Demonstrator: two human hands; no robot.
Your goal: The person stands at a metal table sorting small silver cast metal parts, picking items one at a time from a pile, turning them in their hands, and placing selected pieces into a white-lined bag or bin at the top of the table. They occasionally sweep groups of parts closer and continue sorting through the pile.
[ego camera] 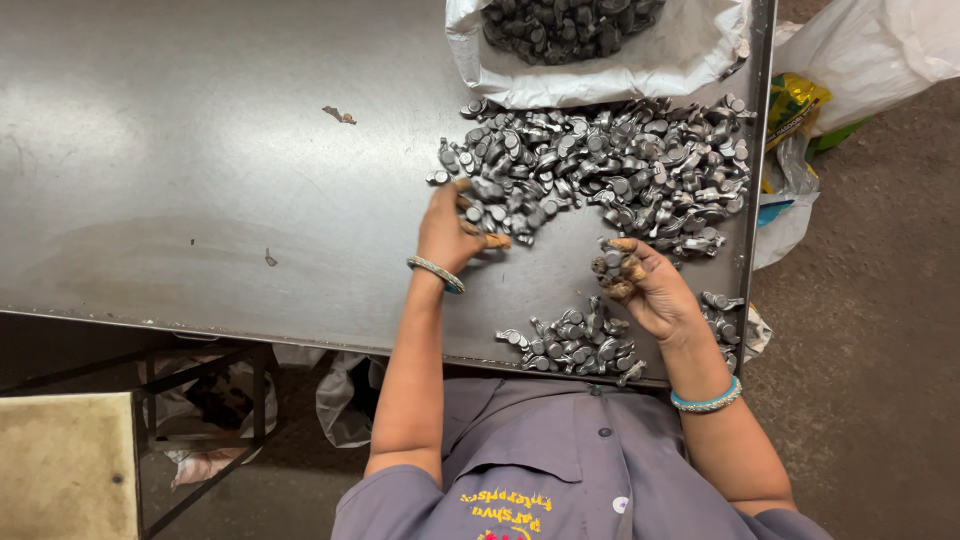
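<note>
Grey metal parts (600, 165) are heaped on the tabletop (200, 150), so few should be raked by the half-open left hand (452, 228) while several are gripped in the closed right hand (645, 285), kept apart from the near pile (575, 345).

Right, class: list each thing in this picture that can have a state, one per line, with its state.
Left hand: fingers down on the edge of the large pile.
Right hand: palm up, closed on a few metal parts.
Large pile of metal parts: spread loose.
Small pile: heaped at the table's near edge.
White sack: open, holding parts.
</note>
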